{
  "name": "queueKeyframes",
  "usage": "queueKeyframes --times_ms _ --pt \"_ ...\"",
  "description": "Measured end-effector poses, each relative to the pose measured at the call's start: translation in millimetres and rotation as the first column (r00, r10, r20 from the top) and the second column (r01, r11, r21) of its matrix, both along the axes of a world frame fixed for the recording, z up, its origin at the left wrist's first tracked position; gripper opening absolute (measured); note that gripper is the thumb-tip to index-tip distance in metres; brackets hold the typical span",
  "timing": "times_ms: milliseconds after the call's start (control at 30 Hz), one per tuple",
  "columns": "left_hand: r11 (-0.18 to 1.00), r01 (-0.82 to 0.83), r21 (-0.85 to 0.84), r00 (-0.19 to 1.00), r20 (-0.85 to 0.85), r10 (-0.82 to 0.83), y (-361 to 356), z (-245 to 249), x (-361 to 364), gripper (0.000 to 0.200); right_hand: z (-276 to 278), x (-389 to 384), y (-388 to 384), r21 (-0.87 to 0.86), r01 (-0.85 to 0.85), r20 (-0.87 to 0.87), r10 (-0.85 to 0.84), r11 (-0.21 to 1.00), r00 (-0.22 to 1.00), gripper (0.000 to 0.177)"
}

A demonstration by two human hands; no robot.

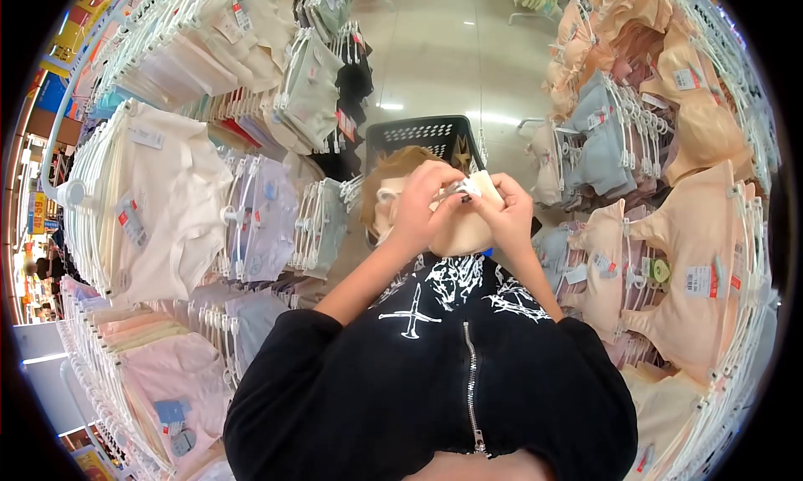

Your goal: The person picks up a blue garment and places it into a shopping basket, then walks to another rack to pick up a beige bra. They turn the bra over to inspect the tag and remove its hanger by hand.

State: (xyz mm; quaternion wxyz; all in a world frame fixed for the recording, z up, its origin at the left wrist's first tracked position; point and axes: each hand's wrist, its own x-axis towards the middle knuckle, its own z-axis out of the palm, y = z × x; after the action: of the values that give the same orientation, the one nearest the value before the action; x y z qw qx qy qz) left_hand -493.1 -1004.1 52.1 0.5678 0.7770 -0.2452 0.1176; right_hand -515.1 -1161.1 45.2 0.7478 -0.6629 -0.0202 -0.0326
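In front of my chest, my left hand [428, 203] and my right hand [507, 215] are close together. Both have their fingers closed on a beige undergarment [462, 235], which hangs below the fingers. A small white piece [465, 186], like a tag or hanger clip, is pinched between the fingertips; I cannot tell which. Dark polish shows on my right thumbnail. Just beyond the hands stands a black shopping basket [418, 132] with a perforated wall. Brown and beige items [386, 176] lie by its near side, partly hidden by my left hand.
Racks of pale briefs [167, 201] on white hangers crowd the left side. On the right hang beige bras [690, 259] and grey-blue ones [600, 138]. Black garments [355, 79] hang at the left rack's end. A shiny tiled floor [427, 54] runs between the racks.
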Motion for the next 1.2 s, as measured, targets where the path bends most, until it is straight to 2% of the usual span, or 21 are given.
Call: queueKeyframes --times_ms 33,67,167,267,367,467,600,800,900,1000,1200 --pt "0.999 0.016 0.031 0.999 0.028 -0.017 2.1 -2.4 0.7 0.026 -0.3 0.9 0.1 0.041 -0.026 -0.029 0.027 0.999 0.999 0.019" --pt "0.999 0.045 0.009 0.997 -0.058 -0.044 3.3 -4.5 0.2 0.024 -1.4 1.5 0.2 0.082 -0.051 -0.059 0.056 0.995 0.997 0.019" --pt "0.992 0.098 -0.084 0.988 -0.112 -0.107 3.2 -10.8 3.4 0.028 -7.3 1.6 0.6 0.152 -0.086 -0.094 0.101 0.985 0.990 0.018" --pt "0.996 0.084 -0.031 0.992 -0.087 -0.086 2.3 -12.4 0.0 0.027 -9.1 0.0 -0.1 0.216 -0.121 -0.111 0.147 0.969 0.983 0.017" --pt "0.994 0.012 -0.107 1.000 0.009 -0.011 3.4 -17.2 -1.7 0.023 -11.7 1.2 -5.0 0.256 -0.171 -0.168 0.218 0.951 0.961 0.019" --pt "0.988 0.004 -0.152 1.000 0.007 -0.002 5.3 -7.9 -3.4 0.016 -5.2 2.5 -4.0 0.321 -0.206 -0.190 0.276 0.924 0.942 0.018" --pt "0.988 -0.048 -0.148 0.998 -0.044 0.042 7.9 1.4 -5.9 0.012 0.6 4.7 -1.4 0.297 -0.263 -0.106 0.305 0.918 0.946 0.019" --pt "0.917 -0.034 -0.399 0.982 -0.185 -0.044 7.6 -6.4 -3.7 0.013 2.2 7.4 -1.9 0.237 -0.306 -0.021 0.320 0.922 0.947 0.031" --pt "0.891 -0.025 -0.454 0.984 -0.168 -0.058 7.8 -7.1 0.1 0.013 7.5 7.7 -1.1 0.202 -0.314 -0.036 0.327 0.928 0.944 0.031" --pt "0.901 -0.070 -0.427 0.981 -0.191 -0.015 6.3 -2.2 1.9 0.011 7.1 9.7 -1.3 0.146 -0.334 -0.037 0.342 0.931 0.939 0.032" --pt "0.938 -0.186 -0.292 0.969 -0.214 0.125 4.9 0.4 12.7 0.011 12.9 8.2 3.7 0.184 -0.345 -0.066 0.362 0.920 0.930 0.026"
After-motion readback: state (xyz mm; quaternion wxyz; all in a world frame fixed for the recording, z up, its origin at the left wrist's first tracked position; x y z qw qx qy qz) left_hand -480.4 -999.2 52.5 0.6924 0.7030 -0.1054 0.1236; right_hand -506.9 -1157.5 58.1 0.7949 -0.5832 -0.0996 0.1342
